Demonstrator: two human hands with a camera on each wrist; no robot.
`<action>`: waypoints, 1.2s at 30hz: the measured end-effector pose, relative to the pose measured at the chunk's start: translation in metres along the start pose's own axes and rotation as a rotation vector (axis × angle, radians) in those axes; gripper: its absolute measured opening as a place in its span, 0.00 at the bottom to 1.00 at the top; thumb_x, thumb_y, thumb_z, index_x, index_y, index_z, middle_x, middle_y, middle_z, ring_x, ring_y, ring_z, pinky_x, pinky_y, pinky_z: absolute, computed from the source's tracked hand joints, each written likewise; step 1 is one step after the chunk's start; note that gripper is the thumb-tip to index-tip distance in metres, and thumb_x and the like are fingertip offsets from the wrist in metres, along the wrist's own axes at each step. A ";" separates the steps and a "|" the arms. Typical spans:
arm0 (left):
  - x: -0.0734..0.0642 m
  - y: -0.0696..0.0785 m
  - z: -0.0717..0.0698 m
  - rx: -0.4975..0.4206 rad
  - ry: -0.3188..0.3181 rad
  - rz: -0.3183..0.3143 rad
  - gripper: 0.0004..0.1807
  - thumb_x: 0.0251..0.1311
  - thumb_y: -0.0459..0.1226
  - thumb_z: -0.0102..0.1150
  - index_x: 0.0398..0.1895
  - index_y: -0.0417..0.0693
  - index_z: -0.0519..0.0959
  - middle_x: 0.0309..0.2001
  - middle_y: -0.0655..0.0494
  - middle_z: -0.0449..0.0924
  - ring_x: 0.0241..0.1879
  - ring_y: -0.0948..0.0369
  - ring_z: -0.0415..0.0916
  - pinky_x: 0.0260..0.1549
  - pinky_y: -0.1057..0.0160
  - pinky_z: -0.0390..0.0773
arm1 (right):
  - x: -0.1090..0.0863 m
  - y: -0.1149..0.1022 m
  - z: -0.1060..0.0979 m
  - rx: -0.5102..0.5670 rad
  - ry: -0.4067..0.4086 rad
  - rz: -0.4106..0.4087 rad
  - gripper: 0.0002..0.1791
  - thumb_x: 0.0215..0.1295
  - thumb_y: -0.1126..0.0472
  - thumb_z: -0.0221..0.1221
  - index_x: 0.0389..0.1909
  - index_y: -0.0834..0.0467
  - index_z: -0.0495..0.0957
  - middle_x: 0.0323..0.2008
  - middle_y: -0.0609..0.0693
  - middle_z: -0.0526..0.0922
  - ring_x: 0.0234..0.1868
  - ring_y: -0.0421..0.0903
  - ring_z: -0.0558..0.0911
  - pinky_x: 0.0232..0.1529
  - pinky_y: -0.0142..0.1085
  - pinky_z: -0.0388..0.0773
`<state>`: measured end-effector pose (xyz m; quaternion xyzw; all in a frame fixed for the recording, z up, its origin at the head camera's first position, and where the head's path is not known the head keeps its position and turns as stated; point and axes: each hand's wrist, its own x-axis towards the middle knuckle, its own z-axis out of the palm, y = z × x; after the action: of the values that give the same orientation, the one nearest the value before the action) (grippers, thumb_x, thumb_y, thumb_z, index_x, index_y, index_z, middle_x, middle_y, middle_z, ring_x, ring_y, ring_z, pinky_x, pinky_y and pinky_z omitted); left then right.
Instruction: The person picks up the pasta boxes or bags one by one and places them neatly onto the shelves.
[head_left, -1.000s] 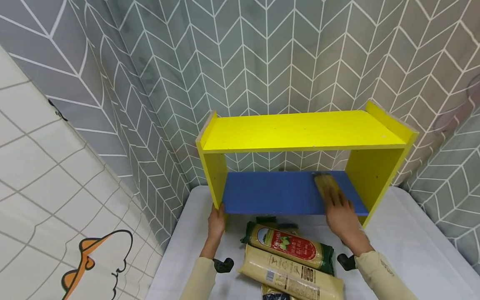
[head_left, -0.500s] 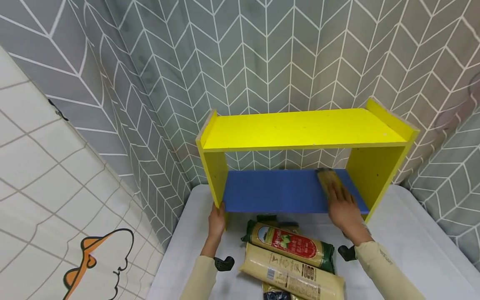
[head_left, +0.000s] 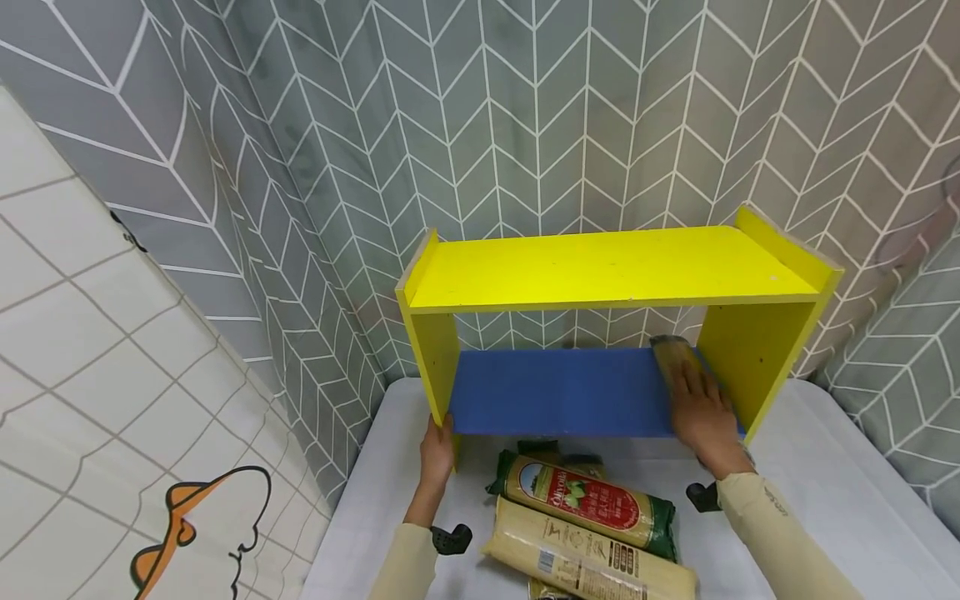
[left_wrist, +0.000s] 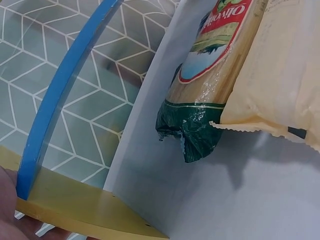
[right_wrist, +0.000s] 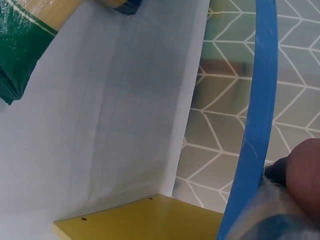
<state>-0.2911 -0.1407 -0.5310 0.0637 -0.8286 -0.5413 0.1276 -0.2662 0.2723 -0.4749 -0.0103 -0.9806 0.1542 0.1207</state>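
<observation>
A small shelf unit has a yellow top board (head_left: 600, 267), yellow sides and a blue lower board (head_left: 555, 392). My left hand (head_left: 437, 454) grips the front edge of its left side panel (left_wrist: 75, 200). On the right end of the blue board lies a long, clear-wrapped pack of noodles (head_left: 670, 350), close to the right panel. My right hand (head_left: 703, 421) holds this pack from above, covering its near part. In the right wrist view the wrapped pack (right_wrist: 272, 215) shows blurred beside the thumb (right_wrist: 305, 170).
A green-ended Olivoilà noodle pack (head_left: 585, 500) and a beige pack (head_left: 592, 554) lie on the white table (head_left: 817, 517) before the shelf. More packs (head_left: 547, 450) show partly behind them and below. A patterned curtain (head_left: 570, 125) hangs behind.
My right hand and the noodle pack have shifted right along the blue board, nearer the right panel. My left hand keeps its hold on the left panel.
</observation>
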 end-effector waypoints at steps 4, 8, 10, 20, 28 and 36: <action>0.000 0.002 -0.001 0.021 -0.007 -0.009 0.26 0.81 0.45 0.41 0.72 0.37 0.65 0.62 0.33 0.78 0.50 0.45 0.77 0.51 0.41 0.76 | 0.003 0.003 0.001 0.000 0.013 0.017 0.31 0.79 0.64 0.40 0.78 0.71 0.50 0.77 0.73 0.50 0.74 0.76 0.50 0.71 0.72 0.50; 0.000 0.001 -0.002 0.032 -0.009 -0.029 0.26 0.81 0.46 0.41 0.73 0.40 0.65 0.62 0.35 0.78 0.50 0.46 0.77 0.51 0.43 0.75 | 0.007 0.007 0.004 -0.020 0.042 0.003 0.30 0.79 0.64 0.42 0.77 0.71 0.53 0.76 0.72 0.53 0.74 0.75 0.52 0.71 0.71 0.52; 0.000 0.001 -0.003 0.026 -0.014 -0.033 0.26 0.81 0.46 0.41 0.73 0.40 0.65 0.61 0.35 0.78 0.49 0.46 0.77 0.49 0.45 0.75 | 0.009 0.011 0.005 -0.045 0.077 -0.030 0.29 0.78 0.65 0.43 0.76 0.71 0.56 0.75 0.72 0.57 0.73 0.75 0.55 0.71 0.70 0.54; 0.001 0.001 -0.002 0.031 -0.025 -0.029 0.25 0.81 0.45 0.41 0.70 0.38 0.66 0.53 0.37 0.80 0.42 0.50 0.74 0.41 0.55 0.71 | 0.015 0.024 0.009 -0.071 0.148 -0.091 0.28 0.73 0.66 0.51 0.70 0.72 0.63 0.72 0.73 0.62 0.69 0.75 0.60 0.70 0.66 0.57; 0.003 -0.002 0.000 0.026 -0.011 0.021 0.23 0.81 0.44 0.41 0.69 0.38 0.66 0.53 0.34 0.80 0.43 0.48 0.74 0.43 0.51 0.73 | 0.011 0.022 0.009 -0.031 0.182 -0.111 0.29 0.72 0.64 0.53 0.70 0.74 0.64 0.70 0.74 0.63 0.70 0.74 0.60 0.68 0.69 0.57; 0.004 -0.002 0.000 -0.006 -0.052 -0.018 0.25 0.82 0.44 0.39 0.73 0.40 0.62 0.64 0.35 0.76 0.54 0.45 0.75 0.54 0.42 0.74 | 0.013 0.019 0.010 0.068 0.340 -0.213 0.22 0.68 0.70 0.55 0.61 0.74 0.73 0.63 0.73 0.73 0.64 0.72 0.67 0.63 0.66 0.63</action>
<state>-0.2945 -0.1424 -0.5318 0.0565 -0.8295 -0.5463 0.1014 -0.2814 0.2885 -0.4870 0.0720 -0.9358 0.1698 0.3003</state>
